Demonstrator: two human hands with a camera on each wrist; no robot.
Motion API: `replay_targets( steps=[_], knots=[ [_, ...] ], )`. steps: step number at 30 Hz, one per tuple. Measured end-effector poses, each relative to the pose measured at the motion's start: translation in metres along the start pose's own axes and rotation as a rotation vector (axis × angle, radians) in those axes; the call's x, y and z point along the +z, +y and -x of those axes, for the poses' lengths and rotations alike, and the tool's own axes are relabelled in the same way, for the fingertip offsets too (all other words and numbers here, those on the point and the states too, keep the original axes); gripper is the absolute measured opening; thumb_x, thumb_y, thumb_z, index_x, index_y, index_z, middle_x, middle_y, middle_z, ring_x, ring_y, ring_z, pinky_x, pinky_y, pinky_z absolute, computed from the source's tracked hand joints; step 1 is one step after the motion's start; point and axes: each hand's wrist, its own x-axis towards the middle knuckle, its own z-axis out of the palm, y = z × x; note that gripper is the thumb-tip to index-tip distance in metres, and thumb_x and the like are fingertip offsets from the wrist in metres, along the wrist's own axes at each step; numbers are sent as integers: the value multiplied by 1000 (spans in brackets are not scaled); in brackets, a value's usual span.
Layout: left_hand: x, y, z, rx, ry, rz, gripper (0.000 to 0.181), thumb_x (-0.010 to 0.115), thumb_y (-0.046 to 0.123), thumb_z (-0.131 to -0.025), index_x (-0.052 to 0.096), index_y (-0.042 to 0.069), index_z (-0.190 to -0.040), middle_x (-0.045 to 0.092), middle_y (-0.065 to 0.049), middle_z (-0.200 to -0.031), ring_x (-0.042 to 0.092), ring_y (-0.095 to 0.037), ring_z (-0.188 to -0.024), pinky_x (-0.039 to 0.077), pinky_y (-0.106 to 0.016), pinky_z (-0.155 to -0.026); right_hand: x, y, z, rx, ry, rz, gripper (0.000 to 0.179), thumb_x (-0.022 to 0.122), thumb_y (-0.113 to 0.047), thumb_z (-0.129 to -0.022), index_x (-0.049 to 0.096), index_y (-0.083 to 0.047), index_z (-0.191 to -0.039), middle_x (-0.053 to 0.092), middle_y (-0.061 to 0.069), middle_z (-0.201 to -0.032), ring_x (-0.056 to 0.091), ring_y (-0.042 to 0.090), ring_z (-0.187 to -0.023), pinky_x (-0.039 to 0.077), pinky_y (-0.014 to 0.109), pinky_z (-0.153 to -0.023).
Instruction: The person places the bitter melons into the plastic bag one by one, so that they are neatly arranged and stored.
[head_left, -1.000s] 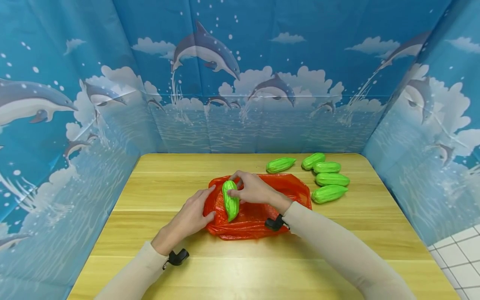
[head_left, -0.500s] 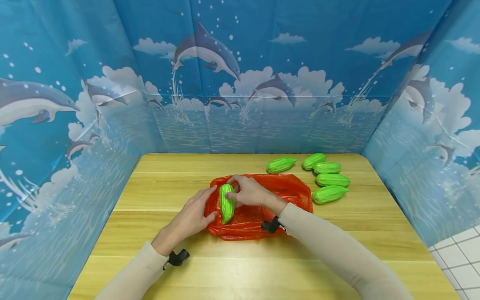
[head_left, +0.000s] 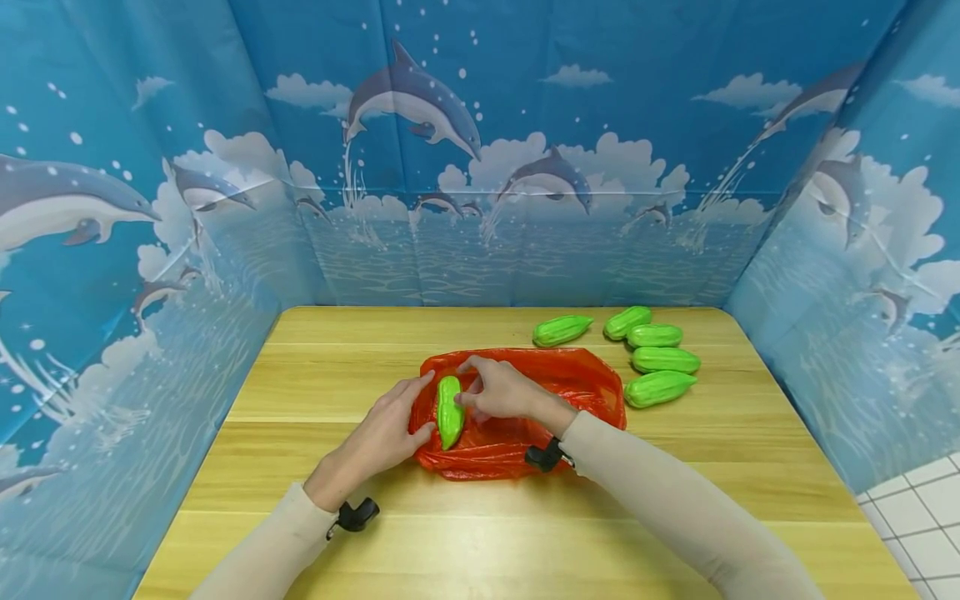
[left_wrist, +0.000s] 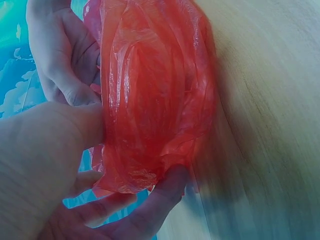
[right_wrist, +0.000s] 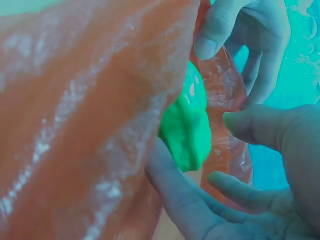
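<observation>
A glossy green ribbed gourd (head_left: pixel 450 413), shaped like a bitter melon, lies inside the left end of a red plastic bag (head_left: pixel 495 462). My right hand (head_left: pixel 504 390) is over the bag's opening, just right of the gourd. In the right wrist view its thumb (right_wrist: pixel 260 127) stands apart from the gourd (right_wrist: pixel 189 125), while one fingertip is close below it, partly behind the bag's film. My left hand (head_left: pixel 386 425) holds the bag's left end, thumb on the near side and fingers on the far side. Seen from the left wrist, its fingertips press the crinkled film (left_wrist: pixel 150 100).
To the right of the bag, several more green gourds (head_left: pixel 664 360) lie in a column near the back right of the wooden table (head_left: pixel 480 542). One gourd (head_left: pixel 562 330) lies behind the bag. Dolphin-print curtains (head_left: pixel 525 250) close off the back and sides.
My right hand carried the gourd left and down into the bag, then its fingers came off it and drew slightly right. The left hand has stayed at the bag's end.
</observation>
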Motion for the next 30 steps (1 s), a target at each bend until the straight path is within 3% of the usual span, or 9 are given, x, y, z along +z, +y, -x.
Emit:
replay_targets(
  steps=[8,13,17,22,30],
  knots=[
    [0,0,0,-5,2,-1,86,85,18,-107,42,8,-180,59,-24,-172,65,-46,-154,59,-64,-125,0,-2,5,-29,26,53,58,81,-28,-113,60,-5,-162,84,8,-112,87,30,-85,72,37,-88],
    [0,0,0,-5,1,5,85,84,18,-107,42,8,-180,58,-24,-172,64,-47,-155,58,-64,-126,-1,-4,10,-63,56,103,56,81,-28,-112,62,-5,-160,84,10,-119,83,23,-86,70,35,-84],
    [0,-1,0,-5,1,8,85,84,17,-108,42,8,-181,59,-24,-172,64,-46,-155,58,-63,-126,-1,-5,14,-79,87,132,53,82,-28,-111,65,-8,-158,83,12,-129,81,17,-99,70,34,-84],
    [0,-2,1,-5,6,2,84,83,18,-108,43,8,-180,59,-24,-172,65,-45,-154,58,-62,-126,-2,-7,20,-110,103,137,51,80,-27,-113,65,-8,-159,81,14,-140,80,24,-116,70,37,-88],
    [-2,-3,5,-4,8,11,83,83,16,-108,43,7,-180,59,-24,-172,65,-44,-154,58,-61,-126,-6,-11,32,-144,122,147,50,78,-25,-114,66,-7,-159,79,16,-148,79,29,-125,71,38,-89]
  ],
)
